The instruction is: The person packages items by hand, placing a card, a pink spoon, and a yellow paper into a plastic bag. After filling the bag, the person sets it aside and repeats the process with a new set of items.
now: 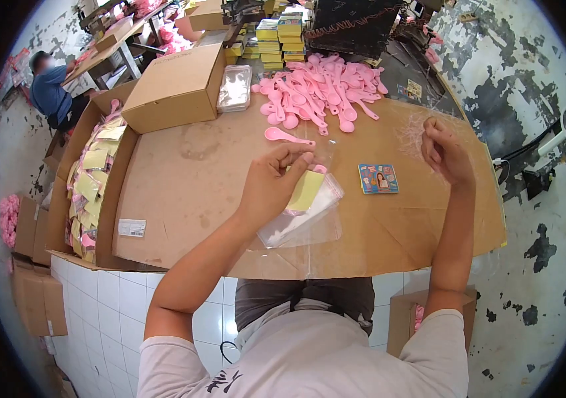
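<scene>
- Left hand [273, 182]: thumb and fingers closed on a clear packet [305, 190], which shows a plain yellow face and the pink end of a spoon; it is held above a stack of clear sleeves [321, 222].
- Right hand [447, 154]: raised, fingers curled inward, beside a tangle of thin clear strips [410, 136]; from where I stand, I cannot tell whether it grips a strip.
- Supplies: on the cardboard-covered desk [183, 192], a single pink spoon [288, 136] lies just beyond the left hand, before a heap of pink spoons [326, 89]; a small stack of printed cards [378, 179] sits between the hands.
- Step in hand (judged): closing the packet, the right hand apparently shedding a peeled strip among the others.
- Next move (judged): calls for the right hand's return, the flap pressed flat without creasing, and the left hand's hold kept light; the carton [112, 199] at left, filled with similar packets, seems the fitting place for it.
</scene>
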A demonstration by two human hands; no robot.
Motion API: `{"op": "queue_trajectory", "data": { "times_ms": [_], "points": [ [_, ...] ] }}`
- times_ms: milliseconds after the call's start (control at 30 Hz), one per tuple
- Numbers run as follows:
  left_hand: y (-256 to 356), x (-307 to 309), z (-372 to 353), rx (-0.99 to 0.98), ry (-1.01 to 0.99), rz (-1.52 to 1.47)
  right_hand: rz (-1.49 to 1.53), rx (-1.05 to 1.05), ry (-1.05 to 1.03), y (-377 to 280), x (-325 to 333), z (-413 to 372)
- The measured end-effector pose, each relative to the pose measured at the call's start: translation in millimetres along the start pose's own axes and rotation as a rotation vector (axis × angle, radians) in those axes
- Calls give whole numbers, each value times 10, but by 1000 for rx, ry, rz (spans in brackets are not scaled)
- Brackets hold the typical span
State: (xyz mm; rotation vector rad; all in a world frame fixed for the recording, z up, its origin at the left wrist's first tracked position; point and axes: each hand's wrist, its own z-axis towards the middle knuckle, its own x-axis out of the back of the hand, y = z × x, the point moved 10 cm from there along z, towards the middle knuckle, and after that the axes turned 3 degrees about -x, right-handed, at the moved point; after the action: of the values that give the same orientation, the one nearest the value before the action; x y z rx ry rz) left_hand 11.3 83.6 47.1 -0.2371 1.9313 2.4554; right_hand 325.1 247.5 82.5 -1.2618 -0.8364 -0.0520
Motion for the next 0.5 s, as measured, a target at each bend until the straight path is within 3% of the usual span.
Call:
{"op": "queue_trajectory", "data": {
  "times_ms": [67, 200, 300, 367, 433, 500],
  "points": [
    [-21, 16, 1, 16, 24, -36, -463, -47, 373, 309, 469, 11],
    [-52, 34, 17, 36, 48, -47, -816, 264, 636, -86, 370, -232],
    [-49, 18, 14, 19, 56, -62, -488, 401, 458, -732, -244, -211],
    [-30, -12, 33, -12, 48, -83, -196, 226, 107, -881, -825, -137],
    [-52, -9, 41, -48, 46, -111, 15, 319, -25, -1124, -1303, -129],
    [-128, 16, 22, 0, 46, -70, 284, 205, -148, -1081, -1667, -66]
  ]
}}
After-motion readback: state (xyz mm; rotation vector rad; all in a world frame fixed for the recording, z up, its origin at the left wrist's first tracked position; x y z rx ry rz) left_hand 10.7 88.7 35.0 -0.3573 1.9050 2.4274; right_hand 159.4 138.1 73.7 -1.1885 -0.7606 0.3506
